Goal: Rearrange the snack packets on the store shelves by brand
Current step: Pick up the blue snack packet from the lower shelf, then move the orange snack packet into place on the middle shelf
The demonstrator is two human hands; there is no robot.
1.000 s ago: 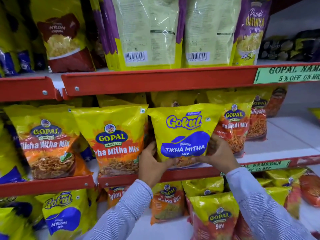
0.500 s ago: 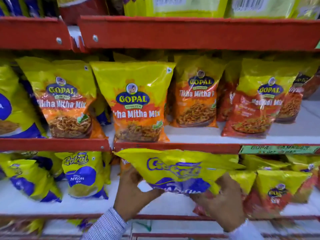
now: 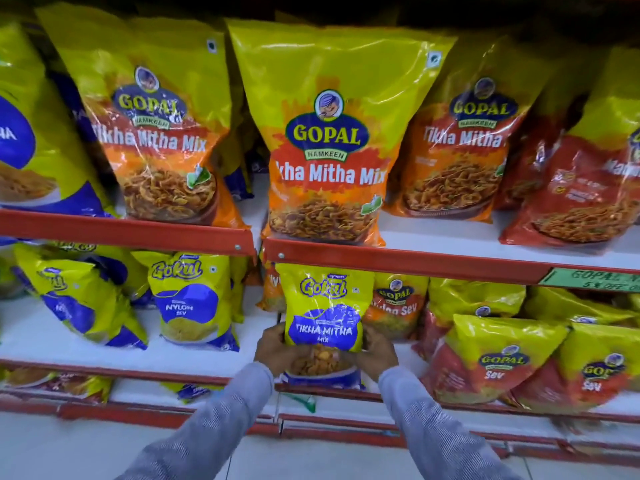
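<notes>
Both hands on it: my left hand [image 3: 277,346] and right hand [image 3: 375,351] each have their grip clamped on the lower sides of the Gokul Tikha Mitha Mix packet [image 3: 323,310], held upright at the front edge of the lower shelf [image 3: 194,365], right in front of a Gopal Nylon Sev packet [image 3: 398,306]. That's the wrong company for it. The Gokul Nylon Sev packet [image 3: 190,303] stands off to the left with bare shelf between, so I reckon the next move is sliding leftward and setting mine down upright beside it.
</notes>
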